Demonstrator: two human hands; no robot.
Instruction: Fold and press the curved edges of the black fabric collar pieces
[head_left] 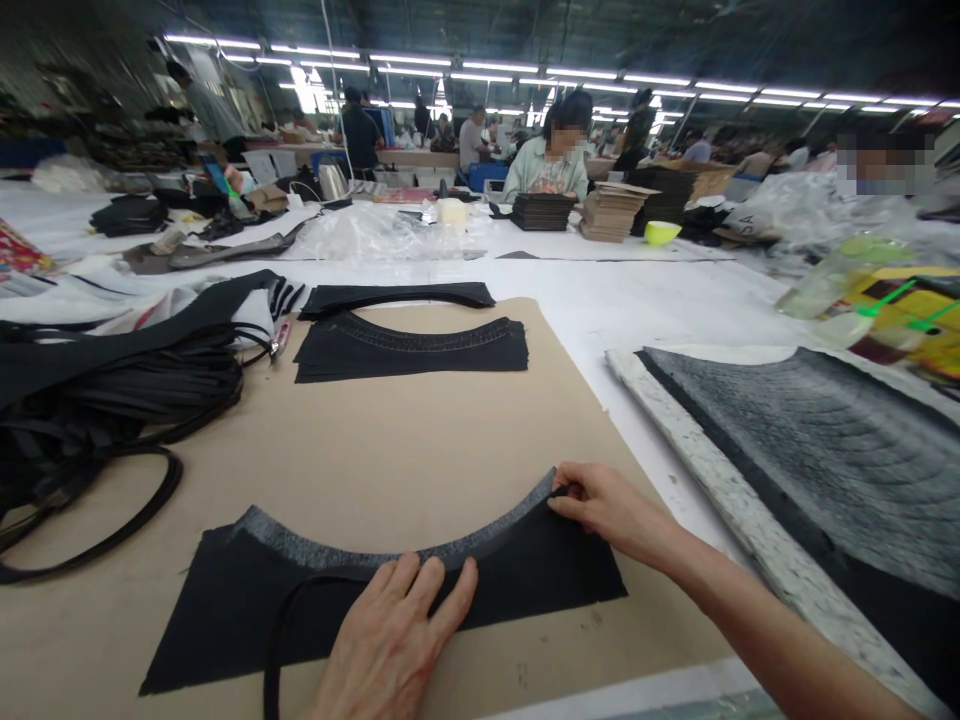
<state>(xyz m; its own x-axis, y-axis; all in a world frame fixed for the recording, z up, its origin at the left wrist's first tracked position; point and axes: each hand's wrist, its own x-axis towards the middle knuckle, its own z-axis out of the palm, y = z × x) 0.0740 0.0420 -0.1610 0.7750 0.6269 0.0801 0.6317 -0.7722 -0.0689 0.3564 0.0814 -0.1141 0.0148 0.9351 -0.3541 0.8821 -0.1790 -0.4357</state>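
Note:
A black fabric piece (225,610) with a curved grey-edged cutout lies on the brown cardboard sheet (390,440) in front of me. My left hand (394,640) rests flat on it near the middle of the curve, fingers stretched out together. My right hand (600,505) pinches the right end of the curved grey edge. A thin black strip (274,650) loops over the fabric by my left hand. A stack of similar black pieces (412,350) lies farther back on the cardboard.
A tangle of black strips (97,400) lies at the left. A grey padded board (810,450) sits at the right, a plastic bottle (840,280) behind it. Other people work at far tables with stacked cardboard (611,210) and a green bowl (661,232).

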